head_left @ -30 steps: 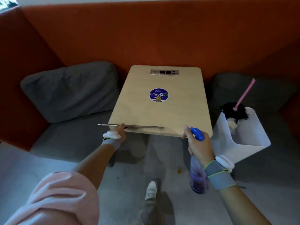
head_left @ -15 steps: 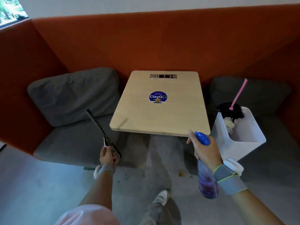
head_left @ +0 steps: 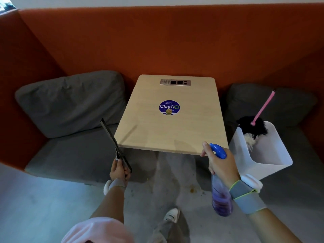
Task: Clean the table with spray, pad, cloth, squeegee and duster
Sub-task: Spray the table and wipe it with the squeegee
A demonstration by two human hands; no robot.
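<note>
Dim, even indoor light, cooler on the floor (head_left: pixel 35 207) beneath the left grip (head_left: pixel 119 171) and right grip (head_left: pixel 222 166). Daylight shows as a window (head_left: pixel 7 5) sliver far beyond the left grip. Faint, soft shadows lie on the desk (head_left: pixel 168 134) ahead of both grips. The orange backrest (head_left: pixel 157 41) bows toward the frame edges; the sleeve (head_left: pixel 98 230) nearest the lens is blurred.
</note>
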